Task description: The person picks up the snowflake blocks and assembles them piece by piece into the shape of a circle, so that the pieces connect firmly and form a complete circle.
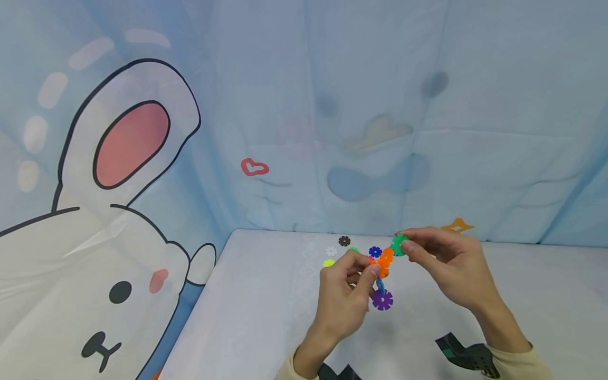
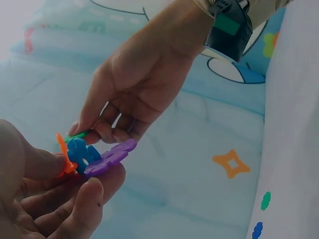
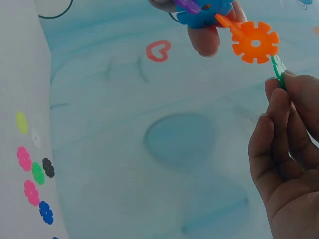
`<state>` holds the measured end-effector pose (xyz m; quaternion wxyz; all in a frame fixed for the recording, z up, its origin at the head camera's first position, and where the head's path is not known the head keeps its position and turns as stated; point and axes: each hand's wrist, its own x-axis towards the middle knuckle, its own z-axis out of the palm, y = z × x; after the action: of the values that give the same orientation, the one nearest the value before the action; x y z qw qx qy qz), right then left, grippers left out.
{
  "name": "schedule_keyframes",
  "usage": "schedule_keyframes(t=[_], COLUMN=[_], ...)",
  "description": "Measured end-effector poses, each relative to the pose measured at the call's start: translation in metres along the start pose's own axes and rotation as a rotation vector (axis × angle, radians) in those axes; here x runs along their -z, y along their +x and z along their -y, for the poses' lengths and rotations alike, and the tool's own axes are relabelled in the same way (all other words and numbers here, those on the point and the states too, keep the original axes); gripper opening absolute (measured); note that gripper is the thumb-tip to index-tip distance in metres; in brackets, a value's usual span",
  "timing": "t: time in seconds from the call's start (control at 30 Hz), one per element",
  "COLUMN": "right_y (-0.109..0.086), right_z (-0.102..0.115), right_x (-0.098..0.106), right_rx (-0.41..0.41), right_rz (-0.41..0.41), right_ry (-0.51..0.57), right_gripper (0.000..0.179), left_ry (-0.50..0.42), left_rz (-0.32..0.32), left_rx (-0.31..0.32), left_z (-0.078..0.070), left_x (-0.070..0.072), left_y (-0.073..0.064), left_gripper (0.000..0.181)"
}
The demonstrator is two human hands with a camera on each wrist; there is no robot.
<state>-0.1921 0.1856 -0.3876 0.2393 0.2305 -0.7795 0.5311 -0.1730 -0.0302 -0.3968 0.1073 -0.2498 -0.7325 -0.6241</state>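
Observation:
Between thumb and fingers, my left hand (image 1: 343, 295) pinches a small chain of notched plastic snowflake discs. In the chain are a purple disc (image 1: 382, 300), a blue disc (image 2: 82, 153) and orange discs (image 3: 255, 43), set at angles to one another. My right hand (image 1: 451, 264) pinches a green disc (image 1: 399, 245) by its edge. In the right wrist view the green disc's edge meets the rim of the outer orange disc. Both hands are raised over the white table.
Loose discs lie on the white table (image 1: 266, 306) behind the hands: black (image 1: 344, 241), white (image 1: 330, 251), yellow (image 1: 328, 263) and dark blue (image 1: 375, 252), plus pink (image 3: 24, 158) and green ones. A pale blue printed curtain (image 1: 285, 105) stands along the table's back edge.

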Motion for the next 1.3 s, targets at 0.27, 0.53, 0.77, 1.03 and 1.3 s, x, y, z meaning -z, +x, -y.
schedule_keyframes(t=[0.27, 0.53, 0.77, 1.03, 1.3], right_y=[0.000, -0.001, -0.001, -0.001, -0.001], right_z=[0.003, 0.001, -0.001, 0.002, 0.010], right_x=[0.003, 0.001, -0.003, -0.010, -0.014], right_rx=[0.071, 0.152, 0.188, 0.204, 0.205], right_rz=[0.014, -0.004, -0.032, -0.060, -0.016], right_ry=[0.069, 0.210, 0.299, 0.154, 0.032], right_gripper=[0.031, 0.032, 0.031, 0.037, 0.043], left_ry=[0.165, 0.079, -0.030, 0.016, 0.011], left_rz=[-0.002, 0.007, 0.023, 0.032, 0.047], left_rx=[-0.183, -0.166, -0.090, -0.104, -0.065], left_z=[-0.004, -0.006, -0.009, -0.005, -0.003], left_x=[0.000, 0.000, 0.001, 0.007, 0.012], left_y=[0.000, -0.001, -0.003, 0.000, 0.000], left_gripper=[0.009, 0.015, 0.018, 0.018, 0.020])
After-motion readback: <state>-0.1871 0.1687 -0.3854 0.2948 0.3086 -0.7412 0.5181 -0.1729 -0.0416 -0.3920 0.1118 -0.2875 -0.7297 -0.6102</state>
